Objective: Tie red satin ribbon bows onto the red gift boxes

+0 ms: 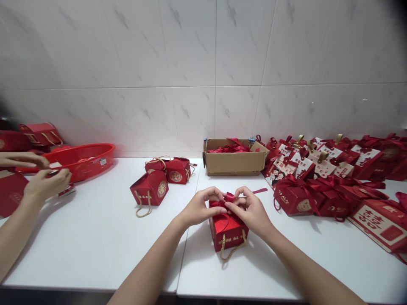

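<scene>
Sitting beneath both hands [202, 207] [253, 214]: red box [229, 230]

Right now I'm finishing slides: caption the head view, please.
Left hand and right hand hold a red ribbon atop a rope-handled red gift box.

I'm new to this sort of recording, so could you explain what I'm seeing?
There's no machine here: a camera worn on a person's head looks forward and down at their bare hands. The left hand and right hand pinch a ribbon on top of a red gift box. On the white table, more red boxes stand to the left, a cardboard box of ribbons behind, and ribboned boxes at right. Far left, another person's hands are near a red basket.
</scene>
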`<control>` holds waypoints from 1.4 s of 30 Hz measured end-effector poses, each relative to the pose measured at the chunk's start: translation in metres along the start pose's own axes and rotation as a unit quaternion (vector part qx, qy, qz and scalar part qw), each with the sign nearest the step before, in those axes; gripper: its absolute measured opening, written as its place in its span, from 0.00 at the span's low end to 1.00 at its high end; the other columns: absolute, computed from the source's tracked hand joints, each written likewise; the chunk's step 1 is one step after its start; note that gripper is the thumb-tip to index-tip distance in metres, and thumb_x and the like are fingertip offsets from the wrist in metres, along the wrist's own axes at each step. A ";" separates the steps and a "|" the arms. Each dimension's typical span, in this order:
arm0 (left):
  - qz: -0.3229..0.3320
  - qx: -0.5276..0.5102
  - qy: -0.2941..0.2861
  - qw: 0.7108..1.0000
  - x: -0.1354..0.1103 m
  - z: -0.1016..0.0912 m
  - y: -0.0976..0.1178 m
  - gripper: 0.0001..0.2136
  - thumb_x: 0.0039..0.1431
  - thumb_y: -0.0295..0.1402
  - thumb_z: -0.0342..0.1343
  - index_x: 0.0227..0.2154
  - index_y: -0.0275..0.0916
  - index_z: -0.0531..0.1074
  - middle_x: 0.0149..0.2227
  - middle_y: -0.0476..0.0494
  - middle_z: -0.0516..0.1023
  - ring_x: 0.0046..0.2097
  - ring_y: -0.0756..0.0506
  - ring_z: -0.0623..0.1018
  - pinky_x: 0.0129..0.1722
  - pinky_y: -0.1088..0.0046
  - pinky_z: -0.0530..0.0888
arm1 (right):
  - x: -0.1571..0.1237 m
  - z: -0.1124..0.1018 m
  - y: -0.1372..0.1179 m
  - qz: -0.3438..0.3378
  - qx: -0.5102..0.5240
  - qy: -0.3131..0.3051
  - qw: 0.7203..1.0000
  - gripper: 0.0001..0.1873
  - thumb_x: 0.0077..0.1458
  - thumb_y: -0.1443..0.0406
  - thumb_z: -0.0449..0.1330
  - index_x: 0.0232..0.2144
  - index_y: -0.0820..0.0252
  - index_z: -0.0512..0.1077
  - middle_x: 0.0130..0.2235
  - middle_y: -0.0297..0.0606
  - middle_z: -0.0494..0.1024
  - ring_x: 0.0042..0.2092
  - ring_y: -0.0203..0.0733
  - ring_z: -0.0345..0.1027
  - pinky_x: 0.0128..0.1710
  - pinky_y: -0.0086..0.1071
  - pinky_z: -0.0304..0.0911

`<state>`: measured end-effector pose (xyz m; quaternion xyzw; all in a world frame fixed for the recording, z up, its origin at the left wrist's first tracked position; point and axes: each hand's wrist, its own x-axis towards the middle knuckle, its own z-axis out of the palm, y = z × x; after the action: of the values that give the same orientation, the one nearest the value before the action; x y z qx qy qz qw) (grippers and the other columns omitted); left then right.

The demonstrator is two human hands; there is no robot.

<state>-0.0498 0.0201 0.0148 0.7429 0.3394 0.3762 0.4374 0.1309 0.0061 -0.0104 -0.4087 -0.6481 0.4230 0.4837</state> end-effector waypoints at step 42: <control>0.336 0.457 0.163 0.807 0.003 0.015 -0.018 0.07 0.57 0.25 0.51 0.26 0.39 0.71 0.25 0.50 0.77 0.28 0.52 0.74 0.37 0.70 0.66 | -0.002 -0.012 -0.005 -0.159 -0.271 0.006 0.949 0.06 0.53 0.70 0.59 0.30 0.60 0.77 0.30 0.39 0.76 0.31 0.39 0.69 0.33 0.32 0.65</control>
<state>-0.0387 0.0241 -0.0050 0.8521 0.2681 0.4167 -0.1684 0.1425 0.0044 -0.0045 -0.4185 -0.7920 0.1460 0.4199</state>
